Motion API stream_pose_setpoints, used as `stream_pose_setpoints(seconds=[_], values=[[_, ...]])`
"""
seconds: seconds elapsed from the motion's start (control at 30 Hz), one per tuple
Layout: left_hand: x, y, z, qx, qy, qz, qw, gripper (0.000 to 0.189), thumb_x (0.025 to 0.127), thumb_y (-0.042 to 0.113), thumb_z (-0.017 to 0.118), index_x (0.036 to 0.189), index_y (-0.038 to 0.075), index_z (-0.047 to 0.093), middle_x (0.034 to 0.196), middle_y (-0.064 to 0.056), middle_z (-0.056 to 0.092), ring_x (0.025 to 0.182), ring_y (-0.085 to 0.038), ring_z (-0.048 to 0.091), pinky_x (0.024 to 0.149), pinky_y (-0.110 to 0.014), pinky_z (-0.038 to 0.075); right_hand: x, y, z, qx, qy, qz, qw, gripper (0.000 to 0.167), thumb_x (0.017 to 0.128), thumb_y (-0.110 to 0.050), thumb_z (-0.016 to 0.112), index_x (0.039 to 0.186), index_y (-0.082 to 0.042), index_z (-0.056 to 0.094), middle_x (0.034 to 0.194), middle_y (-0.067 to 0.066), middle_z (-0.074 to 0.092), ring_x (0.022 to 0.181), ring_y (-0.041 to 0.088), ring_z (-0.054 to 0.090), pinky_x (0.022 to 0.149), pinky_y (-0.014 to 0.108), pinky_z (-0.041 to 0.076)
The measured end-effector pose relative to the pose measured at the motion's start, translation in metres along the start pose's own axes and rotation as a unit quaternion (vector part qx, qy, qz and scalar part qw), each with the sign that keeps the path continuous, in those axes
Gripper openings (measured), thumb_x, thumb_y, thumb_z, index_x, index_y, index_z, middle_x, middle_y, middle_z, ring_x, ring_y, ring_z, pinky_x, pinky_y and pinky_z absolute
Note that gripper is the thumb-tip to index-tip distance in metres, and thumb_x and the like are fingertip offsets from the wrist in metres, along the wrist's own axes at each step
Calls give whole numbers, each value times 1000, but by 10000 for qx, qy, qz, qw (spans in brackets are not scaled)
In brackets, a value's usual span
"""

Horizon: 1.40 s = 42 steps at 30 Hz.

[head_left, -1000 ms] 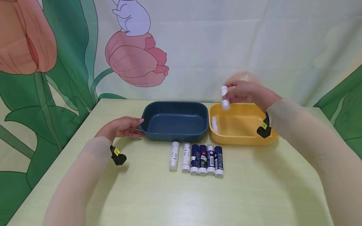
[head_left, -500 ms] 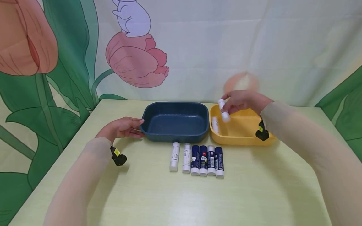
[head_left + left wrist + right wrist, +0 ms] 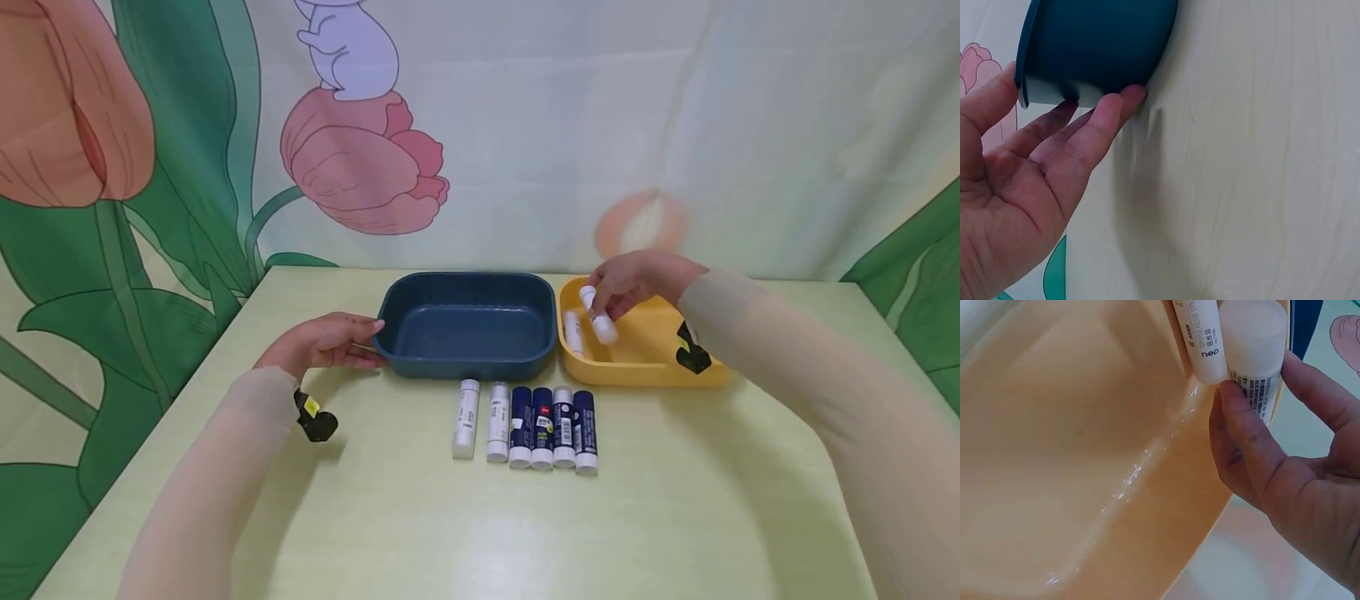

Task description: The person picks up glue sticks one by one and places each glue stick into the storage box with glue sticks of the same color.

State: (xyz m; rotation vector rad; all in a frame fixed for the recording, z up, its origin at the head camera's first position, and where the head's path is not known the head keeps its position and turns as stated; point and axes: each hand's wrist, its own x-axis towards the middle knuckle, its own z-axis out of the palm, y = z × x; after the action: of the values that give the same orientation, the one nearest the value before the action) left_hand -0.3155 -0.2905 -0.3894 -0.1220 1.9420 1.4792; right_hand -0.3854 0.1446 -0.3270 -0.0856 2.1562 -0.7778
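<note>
My right hand pinches a white glue stick, tilted, inside the left end of the yellow tub. In the right wrist view, thumb and fingers sit around its barcode label, its translucent end pointing away from the hand. Close beside it, another white glue stick lies along the tub's wall. My left hand holds the left end of the dark blue tub. The left wrist view shows the thumb at the rim of this blue tub, with fingertips against its outer wall and underside.
In front of the tubs, two white glue sticks and several navy ones lie in a row on the pale table. The tubs stand side by side. Behind them hangs a printed curtain with flowers.
My right hand has lowered the white glue stick from above the yellow tub down into its left end, tilting it. The left hand stays at the blue tub.
</note>
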Motion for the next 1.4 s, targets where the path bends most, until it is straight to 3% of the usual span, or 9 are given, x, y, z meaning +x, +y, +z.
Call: stream_pose_setpoints(seconds=[0.33,0.53,0.63,0.83,1.17,1.4], values=[[-1,2,-1,69,-106,80,9999,66,110,31,44,160,-6,21,111,0,74,102,-15,75,106,-38,54,14,2,5,-263,-285,121,9992,36,97,-1,66,127,4,47,105,9,57,89,17,57,83,21,60],[0,2,0,142,-140,102,9997,65,111,29,43,160,-7,21,119,-4,73,105,-16,74,106,-37,55,25,1,13,-428,-278,297,9983,50,97,-3,67,139,7,42,108,11,58,94,18,60,107,31,56],[0,2,0,119,-114,72,9998,65,111,30,44,160,-6,22,124,-7,71,105,-16,74,106,-37,55,27,0,16,-503,-197,370,9979,53,97,-5,68,141,7,42,110,13,59,97,20,60,112,34,53],[-1,2,1,116,-91,57,9999,65,111,29,43,160,-6,20,132,-13,67,104,-15,75,106,-37,54,26,1,21,-595,-36,486,9970,45,97,-7,69,135,6,48,111,13,57,100,23,60,111,34,54],[0,1,0,70,-77,96,9999,65,110,28,45,160,-7,21,125,-8,71,106,-17,75,107,-38,53,21,2,21,-704,-189,426,9964,48,98,-8,67,139,5,45,113,14,59,102,23,61,112,35,53],[-1,0,1,17,-100,111,9999,65,110,29,45,160,-7,21,116,-2,73,103,-15,75,107,-37,53,14,3,15,-708,-264,270,9968,55,103,-9,59,151,8,37,140,23,52,115,26,59,116,38,49]])
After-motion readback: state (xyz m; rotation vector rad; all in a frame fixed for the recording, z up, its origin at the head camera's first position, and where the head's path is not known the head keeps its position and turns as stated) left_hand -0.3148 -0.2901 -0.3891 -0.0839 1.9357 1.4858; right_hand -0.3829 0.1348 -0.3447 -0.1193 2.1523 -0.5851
